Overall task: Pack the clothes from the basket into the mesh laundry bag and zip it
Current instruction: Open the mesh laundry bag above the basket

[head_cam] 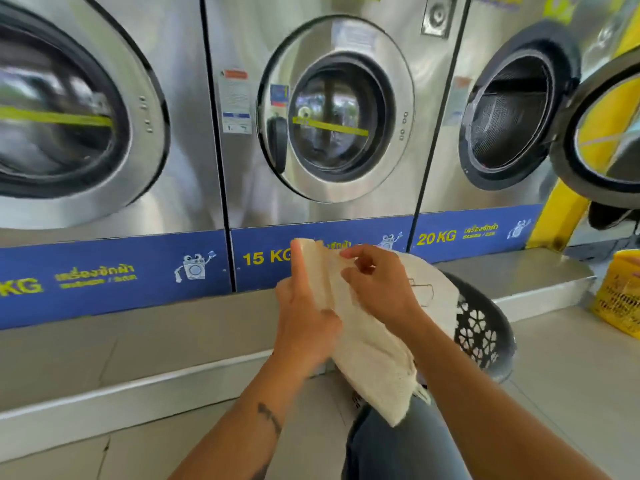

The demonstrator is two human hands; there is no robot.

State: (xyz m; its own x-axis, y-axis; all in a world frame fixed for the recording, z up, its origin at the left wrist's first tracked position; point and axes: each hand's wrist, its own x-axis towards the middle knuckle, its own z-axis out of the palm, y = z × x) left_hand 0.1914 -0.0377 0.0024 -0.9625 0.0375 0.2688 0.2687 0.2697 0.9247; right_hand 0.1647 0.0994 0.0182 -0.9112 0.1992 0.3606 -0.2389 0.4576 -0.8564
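Note:
A white mesh laundry bag [372, 355] hangs in front of me, held up by both hands. My left hand [304, 327] grips its left edge, thumb on the fabric. My right hand [375, 282] pinches the bag's upper edge with fingertips. Behind the bag, a dark perforated laundry basket [485, 327] stands on the floor at the right, partly hidden by the bag. White cloth [429, 275] shows above the basket's rim, and I cannot tell whether it is clothing or part of the bag. My knee in blue jeans [391, 445] is below the bag.
Three steel front-loading washers line the wall; the right one's door [602, 133] stands open, swung out to the right. A raised steel step [173, 341] runs under the machines. A yellow plastic basket [620, 292] sits at the far right on the tiled floor.

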